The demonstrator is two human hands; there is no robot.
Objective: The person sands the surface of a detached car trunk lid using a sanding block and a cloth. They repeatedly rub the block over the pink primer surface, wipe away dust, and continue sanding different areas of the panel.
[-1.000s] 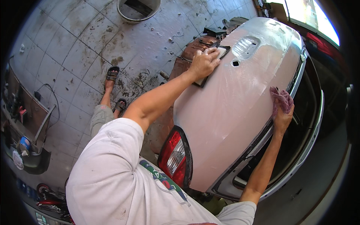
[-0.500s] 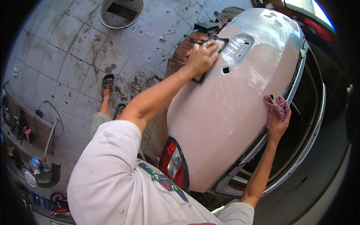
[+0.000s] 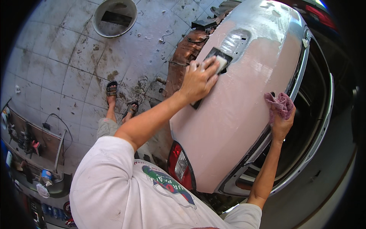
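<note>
My left hand (image 3: 199,81) is closed over a pale sanding block (image 3: 221,64). Black sandpaper (image 3: 216,52) sticks out at both ends beneath it, against the car's trunk lid (image 3: 225,126). The lid is coated in wet-looking pink primer, with bare silvery metal around a recess (image 3: 235,41) at the far side. My right hand (image 3: 283,124) grips a crumpled mauve cloth (image 3: 281,105) by the lid's right edge, next to the rear window opening. My fingers partly hide the block.
A red and clear tail light (image 3: 180,164) sits at the lid's near left corner. Beyond the bodywork's left side, a bucket (image 3: 100,28) stands on dirty tiles (image 3: 82,78). A detached bumper (image 3: 57,187) lies at the lower left, with a blue can (image 3: 46,175) on it.
My left hand has slid the sanding block toward me and slightly left along the lid. My right hand stays at the edge with the cloth. The view has shifted slightly.
</note>
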